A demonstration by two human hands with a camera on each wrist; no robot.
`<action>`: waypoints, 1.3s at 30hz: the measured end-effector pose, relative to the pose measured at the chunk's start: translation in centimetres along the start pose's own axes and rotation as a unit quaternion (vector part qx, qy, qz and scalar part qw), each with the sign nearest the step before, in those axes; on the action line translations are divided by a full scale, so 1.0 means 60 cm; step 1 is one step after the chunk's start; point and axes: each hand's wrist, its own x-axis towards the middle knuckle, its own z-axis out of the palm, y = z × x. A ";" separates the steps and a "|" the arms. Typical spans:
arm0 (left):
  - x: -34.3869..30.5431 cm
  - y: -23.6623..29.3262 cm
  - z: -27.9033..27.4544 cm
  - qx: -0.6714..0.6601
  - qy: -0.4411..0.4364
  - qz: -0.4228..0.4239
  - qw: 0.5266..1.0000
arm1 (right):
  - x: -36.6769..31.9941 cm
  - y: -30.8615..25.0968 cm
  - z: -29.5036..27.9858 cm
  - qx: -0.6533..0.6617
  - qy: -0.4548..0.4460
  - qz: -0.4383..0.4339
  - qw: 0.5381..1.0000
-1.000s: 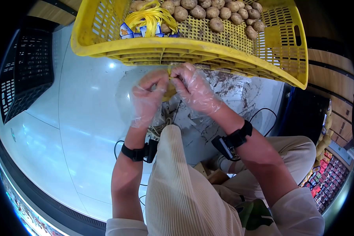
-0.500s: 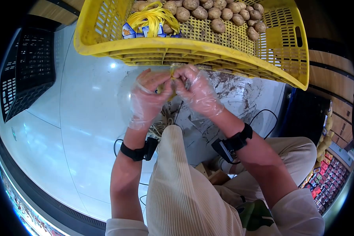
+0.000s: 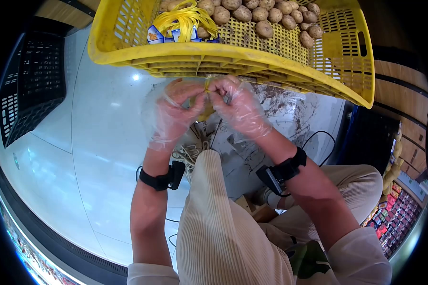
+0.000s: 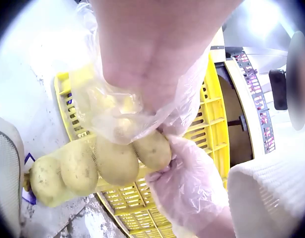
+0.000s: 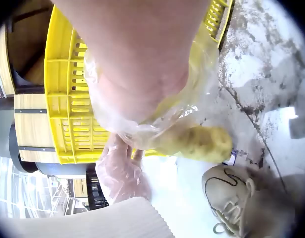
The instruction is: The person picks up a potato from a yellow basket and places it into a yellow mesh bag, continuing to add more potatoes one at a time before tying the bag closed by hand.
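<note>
A yellow net bag of potatoes (image 4: 116,159) hangs below the hands, its potatoes in a row in the left wrist view; in the right wrist view the bag (image 5: 207,144) is partly covered by the glove. My left hand (image 3: 178,107), in a clear plastic glove, pinches the bag's gathered yellow top (image 3: 207,86) between thumb and fingers. From the other side, my gloved right hand (image 3: 238,107) pinches the same top, fingertips close to the left ones. Loose potatoes (image 3: 264,29) and a bunch of yellow nets (image 3: 183,21) with blue-white labels lie in the yellow crate.
The yellow crate (image 3: 252,57) stands just beyond the hands. At the far left is a black crate (image 3: 35,88). A shoe (image 5: 227,193) is near the bag on the dirt-marked floor (image 3: 290,111). Cables run beside the legs.
Over the last second the left hand has turned slightly and its forearm has shifted left. The right hand has moved little; both still pinch the bag's top.
</note>
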 end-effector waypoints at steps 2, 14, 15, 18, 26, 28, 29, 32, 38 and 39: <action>0.005 0.003 -0.004 0.058 -0.014 0.041 0.997 | 0.002 -0.002 -0.010 -0.001 -0.029 -0.006 1.000; 0.010 0.013 0.009 0.053 0.039 0.064 0.996 | 0.010 -0.005 -0.004 0.005 -0.001 0.010 1.000; 0.009 0.016 0.010 0.053 0.039 0.064 0.996 | 0.009 -0.007 -0.004 0.005 -0.001 0.010 1.000; 0.006 0.023 0.014 0.053 0.048 0.021 0.997 | 0.003 -0.013 -0.002 -0.024 0.041 0.010 0.999; -0.003 0.015 0.019 0.046 0.066 0.008 0.997 | 0.005 -0.002 0.022 -0.036 0.107 -0.039 0.993; -0.007 0.014 0.023 0.029 0.073 -0.007 0.997 | 0.004 -0.005 0.024 -0.036 0.111 -0.033 0.993; -0.010 0.013 0.025 0.012 0.081 -0.021 0.996 | 0.004 -0.006 0.024 -0.035 0.115 -0.028 0.992; -0.015 0.012 0.031 -0.002 0.095 -0.027 0.995 | 0.005 -0.012 0.019 -0.052 0.082 0.008 0.995; -0.016 0.016 0.034 0.009 0.097 -0.026 0.995 | 0.014 0.004 0.008 -0.065 0.028 -0.021 0.997; -0.017 0.021 0.036 0.009 0.097 -0.026 0.995 | 0.015 0.004 0.007 -0.065 0.028 -0.022 0.997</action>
